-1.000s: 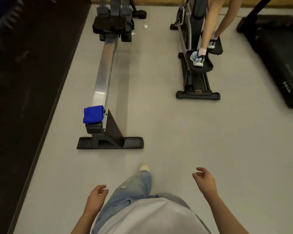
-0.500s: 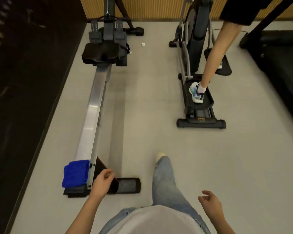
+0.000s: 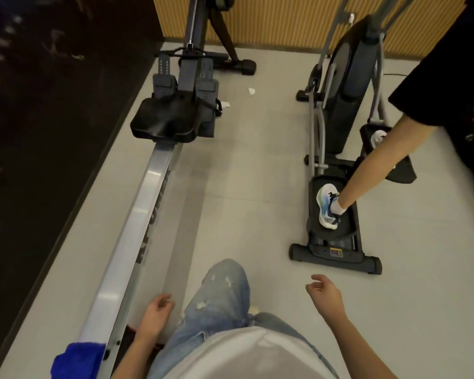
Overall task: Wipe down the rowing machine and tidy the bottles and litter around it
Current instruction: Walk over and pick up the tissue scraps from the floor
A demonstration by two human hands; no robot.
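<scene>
soft blue folded cloth (image 3: 78, 359) lies on the long silver rail (image 3: 137, 225), just behind & left of empty left hand (image 3: 155, 317); right hand (image 3: 326, 295) farther, empty too.

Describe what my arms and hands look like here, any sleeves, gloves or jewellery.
Both forearms are bare: no sleeves reach them. The left hand and right hand wear no gloves, and no rings, watch or bracelet show. Below them are a pale grey-white top and light, distressed blue jeans.
</scene>
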